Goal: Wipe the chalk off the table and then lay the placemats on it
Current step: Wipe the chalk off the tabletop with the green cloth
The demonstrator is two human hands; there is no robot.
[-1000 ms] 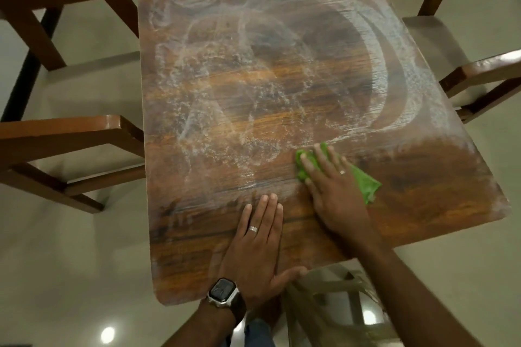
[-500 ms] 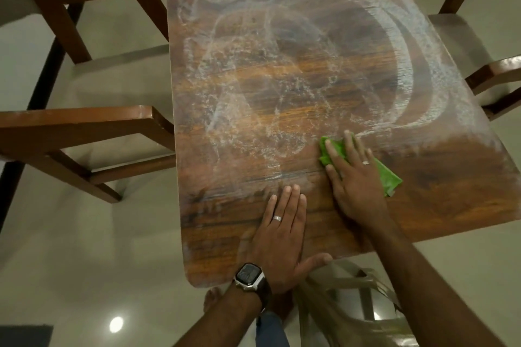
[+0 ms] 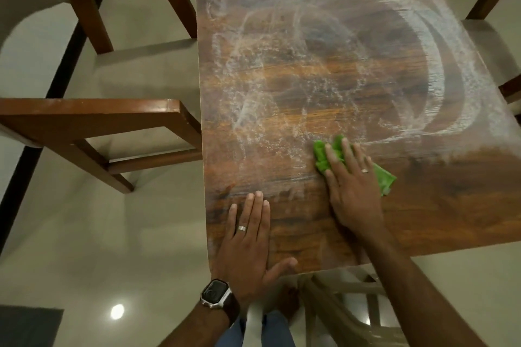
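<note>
It looked like a home dining room: a wood-grain table (image 3: pixel 310 87) stood on a glossy pale tiled floor (image 3: pixel 98 248), with cushioned wooden dining chairs (image 3: pixel 93 124) drawn up along both sides.

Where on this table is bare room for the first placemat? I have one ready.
Nothing stands on the table. The wiped strip along the near edge is free right of the right hand and green cloth. The left hand occupies the near left corner. Beyond the cloth, chalk covers the wood.

crumpled green cloth (image 3: pixel 324 159) flat on chalk-smeared wooden table (image 3: pixel 310 87)
</note>
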